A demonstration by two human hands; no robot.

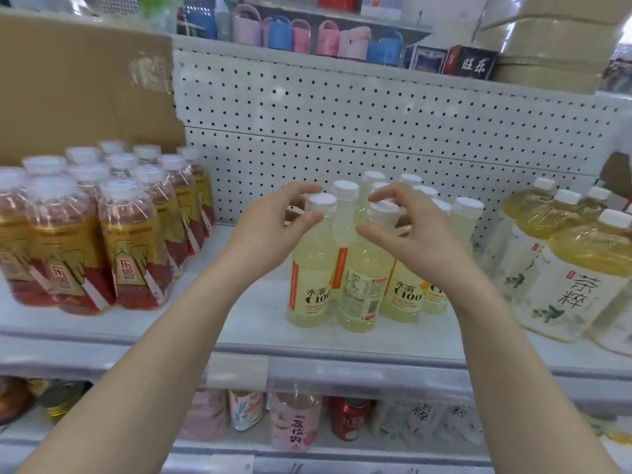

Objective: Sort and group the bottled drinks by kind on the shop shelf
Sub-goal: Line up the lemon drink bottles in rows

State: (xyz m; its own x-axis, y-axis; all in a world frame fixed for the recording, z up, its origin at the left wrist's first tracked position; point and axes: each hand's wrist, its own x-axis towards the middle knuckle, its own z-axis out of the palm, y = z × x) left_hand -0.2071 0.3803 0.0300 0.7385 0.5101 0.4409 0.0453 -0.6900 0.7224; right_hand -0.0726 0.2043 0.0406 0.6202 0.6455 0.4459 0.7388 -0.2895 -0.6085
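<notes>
Pale-yellow C100 bottles [355, 268] stand packed mid-shelf [239, 323] between the red-gold and tea groups, and I hold my left hand [270, 230] and right hand [415, 241] spread over two caps, gripping nothing, so a clumsy pinch could topple neighbours.

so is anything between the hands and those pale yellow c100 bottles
Nothing visible. The left hand is curled open around the cap of the front left bottle, and the right hand is open over the cap of the front middle bottle. No other item sits between.
</notes>
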